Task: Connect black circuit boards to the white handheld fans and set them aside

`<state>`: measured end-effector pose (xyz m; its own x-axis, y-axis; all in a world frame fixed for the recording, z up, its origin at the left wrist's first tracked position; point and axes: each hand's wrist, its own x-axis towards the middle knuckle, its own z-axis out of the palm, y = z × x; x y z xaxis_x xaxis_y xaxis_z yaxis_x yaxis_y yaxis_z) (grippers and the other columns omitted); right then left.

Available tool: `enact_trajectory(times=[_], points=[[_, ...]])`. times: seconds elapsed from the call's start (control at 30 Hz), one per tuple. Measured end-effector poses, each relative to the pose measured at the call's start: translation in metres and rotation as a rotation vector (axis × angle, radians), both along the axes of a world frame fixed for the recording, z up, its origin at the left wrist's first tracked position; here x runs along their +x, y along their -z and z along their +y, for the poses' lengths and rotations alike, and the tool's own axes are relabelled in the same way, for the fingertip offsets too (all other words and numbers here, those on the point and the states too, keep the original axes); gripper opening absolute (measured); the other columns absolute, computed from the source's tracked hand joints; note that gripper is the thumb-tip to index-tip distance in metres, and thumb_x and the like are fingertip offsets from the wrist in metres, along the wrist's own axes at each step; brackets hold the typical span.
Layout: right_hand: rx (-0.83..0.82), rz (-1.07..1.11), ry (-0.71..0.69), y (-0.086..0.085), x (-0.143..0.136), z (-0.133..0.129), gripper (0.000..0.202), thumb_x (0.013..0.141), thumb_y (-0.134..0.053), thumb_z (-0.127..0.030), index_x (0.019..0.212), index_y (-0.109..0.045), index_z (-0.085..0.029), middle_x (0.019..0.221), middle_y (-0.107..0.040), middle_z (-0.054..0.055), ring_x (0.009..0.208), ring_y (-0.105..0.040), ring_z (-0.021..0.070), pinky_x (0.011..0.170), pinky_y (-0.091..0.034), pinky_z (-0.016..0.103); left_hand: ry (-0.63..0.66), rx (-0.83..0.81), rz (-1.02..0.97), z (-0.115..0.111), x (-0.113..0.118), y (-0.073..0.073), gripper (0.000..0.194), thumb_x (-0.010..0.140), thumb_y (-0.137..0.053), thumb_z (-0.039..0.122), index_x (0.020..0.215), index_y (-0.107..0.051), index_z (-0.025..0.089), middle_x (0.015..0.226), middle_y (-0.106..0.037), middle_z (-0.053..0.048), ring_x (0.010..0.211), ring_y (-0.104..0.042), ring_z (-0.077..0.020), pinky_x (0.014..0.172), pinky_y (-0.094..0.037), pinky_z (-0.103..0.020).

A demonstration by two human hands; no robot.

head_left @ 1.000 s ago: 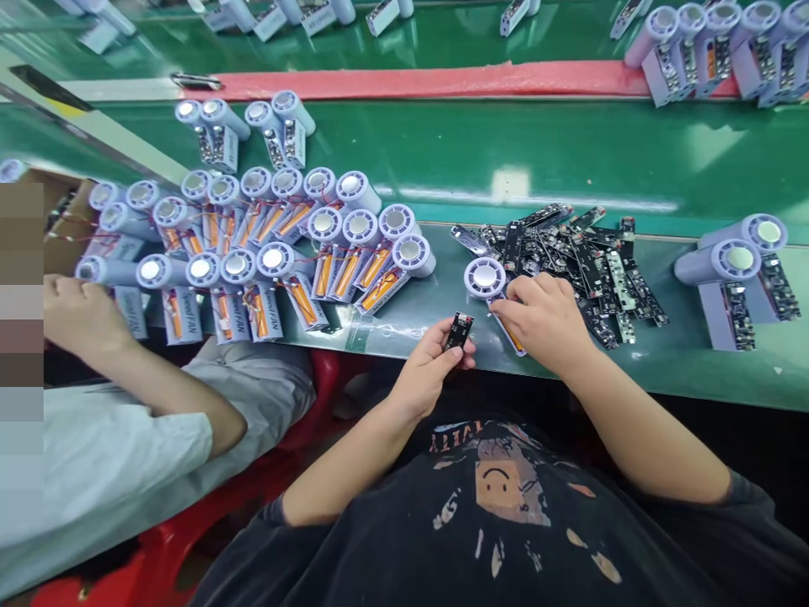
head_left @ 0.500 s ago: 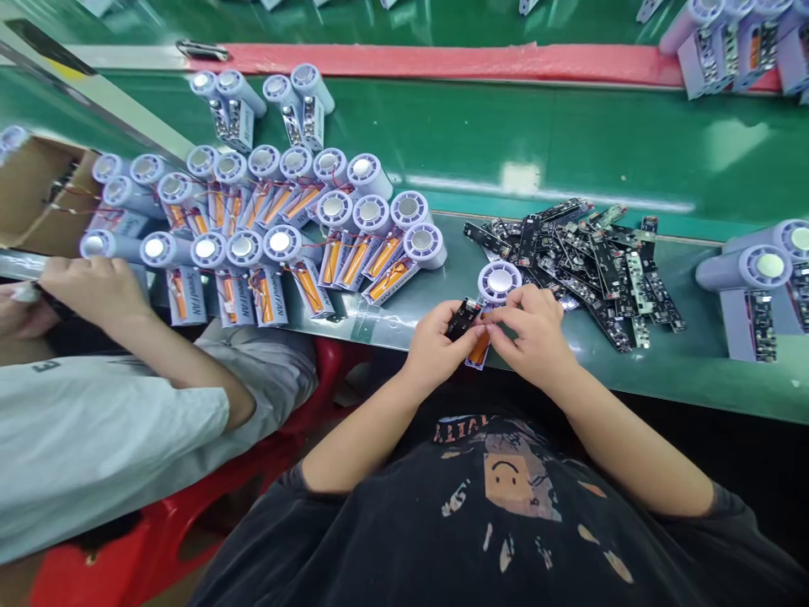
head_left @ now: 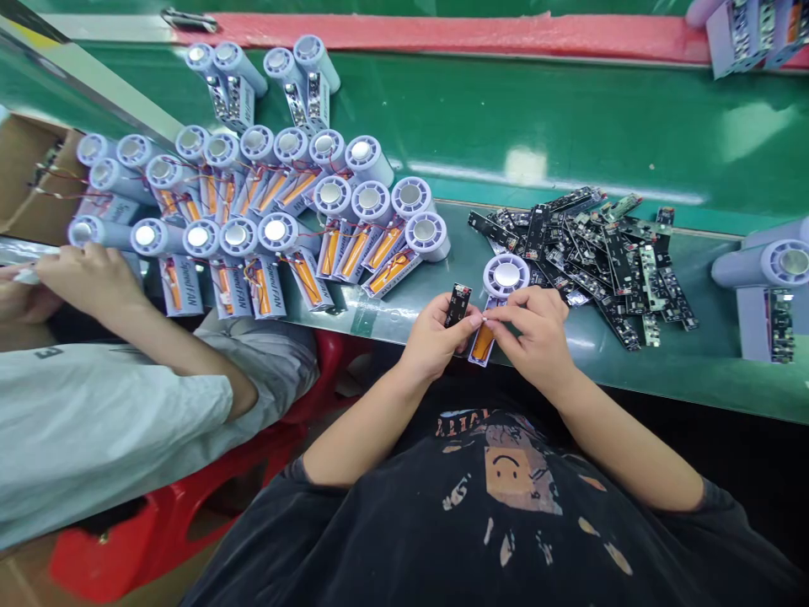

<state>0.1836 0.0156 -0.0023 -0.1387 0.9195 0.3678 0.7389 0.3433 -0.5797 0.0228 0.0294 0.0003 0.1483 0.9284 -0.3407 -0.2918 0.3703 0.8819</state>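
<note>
My left hand [head_left: 436,335] is closed on a narrow black circuit board [head_left: 458,304], which stands up between thumb and fingers. Just right of it, a lilac handheld fan [head_left: 506,276] lies at the table edge, its round end away from me and its open handle showing an orange battery [head_left: 483,344]. Over that handle my right hand [head_left: 532,329] pinches with thumb and forefinger, meeting the left thumb tip. Something small and pale, perhaps a wire end or plug, shows at the pinch; its kind is too small to make out.
A heap of circuit boards [head_left: 607,253] lies right of the fan. Several lilac fans [head_left: 278,232] with open handles crowd the left, and more fans [head_left: 764,265] stand at the right. A co-worker's hand [head_left: 88,282] is at far left, near a cardboard box [head_left: 31,177].
The circuit board in my left hand has turned more upright. My right hand still pinches over the fan's handle. The view has shifted slightly.
</note>
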Motion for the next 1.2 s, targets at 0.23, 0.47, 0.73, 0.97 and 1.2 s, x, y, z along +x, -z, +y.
enact_trajectory(times=[0.23,0.47,0.73,0.97,1.2], points=[[-0.01,-0.086,0.009,-0.001,-0.001,-0.001,0.021,0.094,-0.058,-0.033,0.084,-0.076,-0.029,0.09,-0.061,0.004,0.092,-0.048,0.0227,0.084,-0.031,0.039,0.026,0.06,0.089,-0.002,0.0,0.005,0.042,0.063,-0.088,0.038,0.081,-0.056,0.018,0.07,-0.061,0.006,0.046,-0.044,-0.0028,0.042,-0.035,-0.017],[0.046,-0.082,0.0,0.003,0.003,0.001,0.019,0.093,-0.061,-0.035,0.086,-0.078,-0.032,0.089,-0.064,0.003,0.094,-0.048,0.0232,0.086,-0.03,0.04,0.026,0.076,0.104,0.0,0.0,0.009,0.036,0.068,-0.085,0.039,0.081,-0.06,0.016,0.064,-0.057,0.006,0.044,-0.042,-0.0033,0.041,-0.034,-0.017],[-0.023,0.165,0.015,0.01,0.001,0.003,0.019,0.091,-0.062,-0.034,0.082,-0.078,-0.031,0.085,-0.056,0.003,0.089,-0.05,0.0213,0.086,-0.037,0.039,0.057,0.083,0.092,0.0,-0.001,0.007,0.039,0.068,-0.085,0.043,0.084,-0.059,0.017,0.069,-0.06,0.005,0.046,-0.043,-0.004,0.044,-0.036,-0.019],[-0.044,0.159,0.11,0.005,-0.007,0.004,0.024,0.09,-0.059,-0.035,0.073,-0.074,-0.027,0.083,-0.054,0.003,0.088,-0.05,0.0227,0.085,-0.036,0.041,0.144,0.257,0.475,-0.012,-0.022,0.0,0.043,0.089,-0.065,0.025,0.132,-0.06,0.022,0.081,-0.072,0.0,0.064,-0.062,-0.012,0.066,-0.052,-0.025],[0.007,0.083,0.12,0.006,-0.013,0.007,0.026,0.088,-0.061,-0.034,0.065,-0.07,-0.026,0.08,-0.056,0.003,0.087,-0.05,0.0231,0.086,-0.031,0.043,0.201,0.322,0.557,-0.014,-0.022,0.0,0.046,0.087,-0.058,0.013,0.131,-0.062,0.028,0.114,-0.069,-0.004,0.058,-0.065,-0.0087,0.07,-0.058,-0.029]])
